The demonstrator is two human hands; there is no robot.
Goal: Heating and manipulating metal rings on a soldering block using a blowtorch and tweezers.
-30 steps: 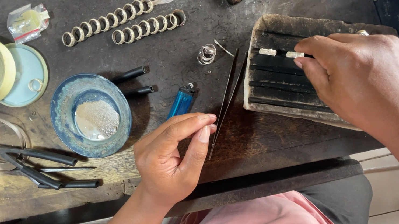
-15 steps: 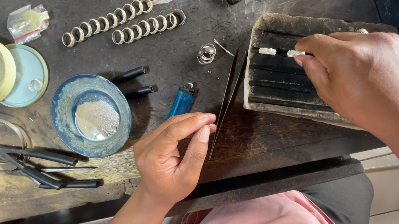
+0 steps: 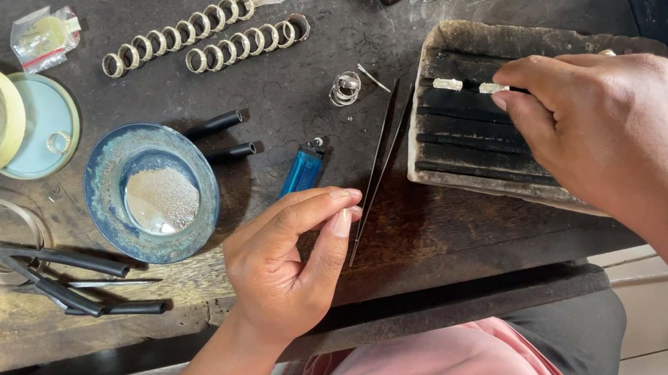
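The right hand (image 3: pixel 610 126) pinches a small silver piece (image 3: pixel 492 88) on the charred block (image 3: pixel 458 159) at the far right, its grip closed on one end. The left hand (image 3: pixel 284 261) rests loosely curled and empty beside the tweezers (image 3: pixel 379 168). A slip could nudge the neighbouring silver piece (image 3: pixel 447 83) out of line
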